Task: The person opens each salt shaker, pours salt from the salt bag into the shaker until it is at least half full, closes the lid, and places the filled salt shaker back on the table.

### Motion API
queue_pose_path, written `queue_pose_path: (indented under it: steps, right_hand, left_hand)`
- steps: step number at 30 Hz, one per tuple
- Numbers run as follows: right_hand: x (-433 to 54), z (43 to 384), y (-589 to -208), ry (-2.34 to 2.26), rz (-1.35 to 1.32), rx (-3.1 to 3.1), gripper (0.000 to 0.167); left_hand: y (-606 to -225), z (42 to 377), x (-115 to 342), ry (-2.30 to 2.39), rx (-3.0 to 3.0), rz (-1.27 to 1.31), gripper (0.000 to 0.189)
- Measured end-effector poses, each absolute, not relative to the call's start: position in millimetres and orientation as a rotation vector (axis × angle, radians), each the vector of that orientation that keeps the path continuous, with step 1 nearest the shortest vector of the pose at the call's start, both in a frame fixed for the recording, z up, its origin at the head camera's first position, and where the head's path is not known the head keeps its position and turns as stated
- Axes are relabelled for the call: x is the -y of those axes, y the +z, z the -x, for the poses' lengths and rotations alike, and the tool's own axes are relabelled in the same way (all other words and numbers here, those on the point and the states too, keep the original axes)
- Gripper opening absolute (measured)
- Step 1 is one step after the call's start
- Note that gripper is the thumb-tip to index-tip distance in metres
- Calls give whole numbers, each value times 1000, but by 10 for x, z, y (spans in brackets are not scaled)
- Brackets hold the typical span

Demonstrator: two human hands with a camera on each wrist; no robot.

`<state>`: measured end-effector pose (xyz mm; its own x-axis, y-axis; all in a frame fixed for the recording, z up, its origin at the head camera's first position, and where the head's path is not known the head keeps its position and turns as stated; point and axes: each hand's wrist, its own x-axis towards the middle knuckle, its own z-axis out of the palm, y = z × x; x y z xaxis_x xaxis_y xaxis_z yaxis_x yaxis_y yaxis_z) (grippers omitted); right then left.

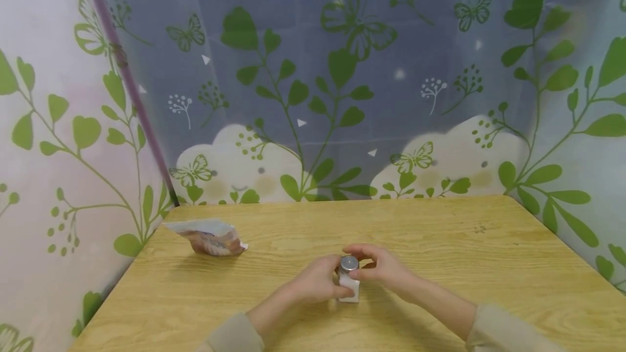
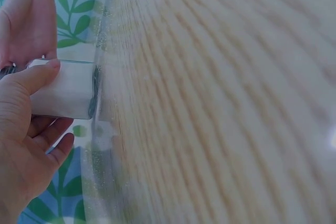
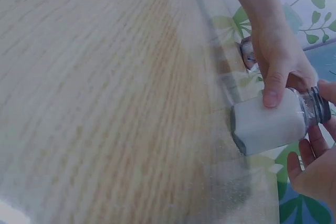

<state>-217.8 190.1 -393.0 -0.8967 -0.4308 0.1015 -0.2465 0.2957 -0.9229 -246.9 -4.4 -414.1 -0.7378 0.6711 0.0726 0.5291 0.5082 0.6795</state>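
A small clear glass jar (image 1: 349, 291) of white contents, with a silver metal lid (image 1: 349, 263), stands on the wooden table. My left hand (image 1: 315, 281) grips the jar's body from the left, its thumb across the near side. From the right, my right hand (image 1: 383, 270) holds the lid between thumb and fingers. The left wrist view shows the left hand (image 2: 23, 145) round the white-filled jar (image 2: 68, 90), with the right hand (image 2: 31, 30) beyond. In the right wrist view the ridged lid (image 3: 320, 106) sits at the jar's neck, touched by the right hand's fingers (image 3: 315, 142).
A crumpled plastic pouch (image 1: 215, 240), reddish-brown and white, lies at the left of the wooden table (image 1: 430, 238). Patterned curtains (image 1: 313, 96) with green leaves and butterflies hang behind and at both sides. A pinkish pole (image 1: 132, 86) slants at the left corner.
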Motion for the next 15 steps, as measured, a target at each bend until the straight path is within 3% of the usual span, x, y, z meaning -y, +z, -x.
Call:
queue_pose_path:
  steps: [7, 15]
  right_hand:
    - [-1868, 2163, -3992, -1704, 670, -2368, 39]
    - [-1846, 2181, -4007, -1736, 634, -2358, 42]
  left_hand:
    - [-4147, 2469, 35, 1047, -2556, -1060, 39]
    - [-4139, 2475, 40, 1036, -2571, -1069, 37]
